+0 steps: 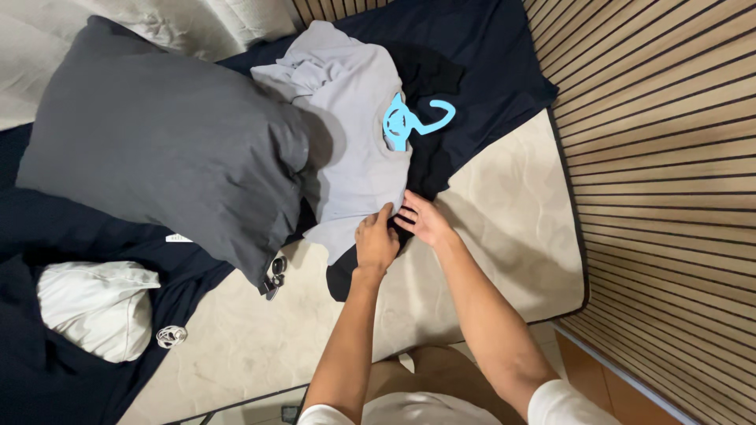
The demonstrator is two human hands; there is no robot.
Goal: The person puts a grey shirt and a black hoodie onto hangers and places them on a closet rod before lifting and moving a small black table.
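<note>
**A:** We have both hands down at the near hem of the pale grey T-shirt point(350, 134), which lies flat on the bare mattress point(512, 228) with a light blue plastic hanger point(409, 122) at its collar. Our left hand point(376, 242) lies knuckles-up on the hem, fingers curled onto the cloth. Our right hand point(423, 220) sits just beside it, fingertips pressed where the grey meets the black garment point(429, 161) underneath.

**B:** Are we gripping or only pressing?

**A:** The left looks to be pinching the grey edge, though the fingers tuck under and we cannot tell for sure. The right is spread and loose, holding nothing that we can see.

**B:** So how do we handle this well?

**A:** We judge it best to part the layers first, so that we take only the grey hem and not the black cloth with it. We keep both hands close along the edge and draw it evenly, so the hanger does not twist out of the neck.

**B:** And the room around us?

**A:** The shirt stretches away from our hands. The big dark grey pillow point(157, 149) overlaps the shirt's left side, so we should mind that it doesn't drag. A white pillow point(94, 307) lies well apart, down on the dark navy sheet point(47, 236).
</note>
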